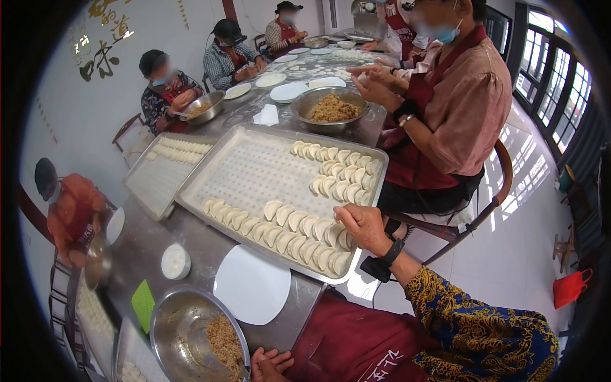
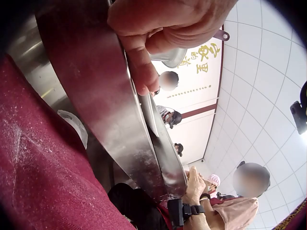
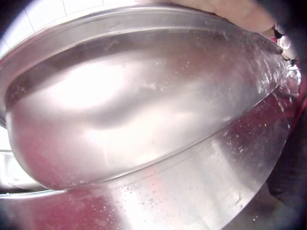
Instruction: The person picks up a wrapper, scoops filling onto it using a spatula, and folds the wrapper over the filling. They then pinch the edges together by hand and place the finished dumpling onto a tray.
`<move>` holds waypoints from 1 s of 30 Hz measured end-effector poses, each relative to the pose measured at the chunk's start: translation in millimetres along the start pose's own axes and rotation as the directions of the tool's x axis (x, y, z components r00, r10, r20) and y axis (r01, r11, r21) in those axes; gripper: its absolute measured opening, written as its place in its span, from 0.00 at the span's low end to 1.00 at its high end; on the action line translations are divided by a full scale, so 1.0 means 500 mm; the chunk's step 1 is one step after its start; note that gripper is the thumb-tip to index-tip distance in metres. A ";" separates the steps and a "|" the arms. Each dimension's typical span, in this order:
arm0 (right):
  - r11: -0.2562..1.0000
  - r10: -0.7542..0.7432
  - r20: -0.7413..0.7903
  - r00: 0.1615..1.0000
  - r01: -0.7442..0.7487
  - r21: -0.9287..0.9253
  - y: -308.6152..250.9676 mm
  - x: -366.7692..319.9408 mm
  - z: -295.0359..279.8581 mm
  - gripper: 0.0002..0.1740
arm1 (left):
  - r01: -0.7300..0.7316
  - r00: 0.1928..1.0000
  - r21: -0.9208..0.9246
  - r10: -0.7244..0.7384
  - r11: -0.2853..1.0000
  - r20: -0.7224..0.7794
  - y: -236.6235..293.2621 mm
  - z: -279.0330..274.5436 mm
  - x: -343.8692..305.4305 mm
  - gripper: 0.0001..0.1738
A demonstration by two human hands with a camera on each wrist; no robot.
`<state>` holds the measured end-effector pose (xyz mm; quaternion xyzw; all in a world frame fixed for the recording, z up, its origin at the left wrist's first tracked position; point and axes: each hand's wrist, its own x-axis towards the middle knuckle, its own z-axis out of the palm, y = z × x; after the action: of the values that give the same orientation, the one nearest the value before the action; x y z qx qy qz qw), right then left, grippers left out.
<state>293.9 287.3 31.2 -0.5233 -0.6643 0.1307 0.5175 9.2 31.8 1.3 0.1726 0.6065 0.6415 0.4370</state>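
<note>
My right hand [image 1: 364, 228] holds the right rim of a large metal tray [image 1: 210, 162], its fingers bent over the edge near the crimped dumplings. In the right wrist view, part of that hand [image 3: 225, 10] lies along the rim above the tray's outer wall [image 3: 144, 105]. Dumplings [image 1: 305, 226] stand in rows along the tray's front and right sides. At the front table edge, my left hand [image 1: 270, 366] rests beside a steel bowl [image 1: 167, 331] of brown filling [image 1: 224, 344]. The left wrist view shows one finger [image 2: 144, 76] of it reaching down to the metal edge.
A round white plate [image 1: 252, 284] lies between bowl and tray; a small white bowl [image 1: 175, 261] and a green scraper [image 1: 144, 305] are left of it. A second tray [image 1: 149, 181] stands behind. A seated person [image 1: 458, 108] works close on the right, beside another filling bowl [image 1: 328, 124].
</note>
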 end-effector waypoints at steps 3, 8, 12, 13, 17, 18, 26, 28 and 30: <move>1.000 0.006 0.004 1.000 -0.006 -0.002 0.001 -0.001 0.000 0.18 | -0.036 0.999 0.044 0.037 0.998 -0.023 -0.007 0.004 -0.001 0.22; 1.000 0.007 0.001 1.000 -0.007 0.002 0.002 -0.001 0.001 0.18 | -0.039 0.999 0.030 0.039 0.999 -0.016 -0.007 0.003 -0.002 0.22; 1.000 0.000 0.000 1.000 0.000 0.002 0.001 -0.001 0.001 0.18 | -0.034 0.999 0.029 0.035 0.999 -0.032 -0.007 0.005 -0.002 0.22; 1.000 -0.007 -0.003 1.000 0.007 0.004 0.002 -0.002 0.001 0.18 | -0.034 0.999 0.029 0.035 0.999 -0.031 -0.007 0.008 -0.004 0.22; 1.000 0.009 0.006 1.000 -0.009 -0.008 0.001 -0.002 0.001 0.18 | -0.065 0.996 0.061 0.068 0.996 -0.063 -0.003 0.017 -0.008 0.21; 1.000 0.012 0.010 1.000 -0.012 0.008 -0.001 -0.003 0.001 0.18 | -0.072 0.995 0.065 0.076 0.995 -0.064 -0.002 0.020 -0.008 0.21; 1.000 0.000 0.002 1.000 0.000 -0.010 0.004 -0.001 0.001 0.18 | -0.088 0.993 0.082 0.094 0.993 -0.073 0.002 0.026 -0.013 0.21; 1.000 -0.001 0.005 1.000 0.001 -0.018 0.007 -0.002 0.002 0.18 | -0.091 0.992 0.082 0.097 0.992 -0.077 0.003 0.028 -0.013 0.21; 1.000 0.001 0.003 1.000 -0.001 -0.014 0.005 -0.001 0.002 0.19 | -0.090 0.992 0.082 0.097 0.993 -0.082 0.005 0.031 -0.014 0.20</move>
<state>294.4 288.1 28.7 -0.5272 -0.6657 0.1274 0.5126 24.0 36.5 8.9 0.1900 0.6406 0.6439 0.3728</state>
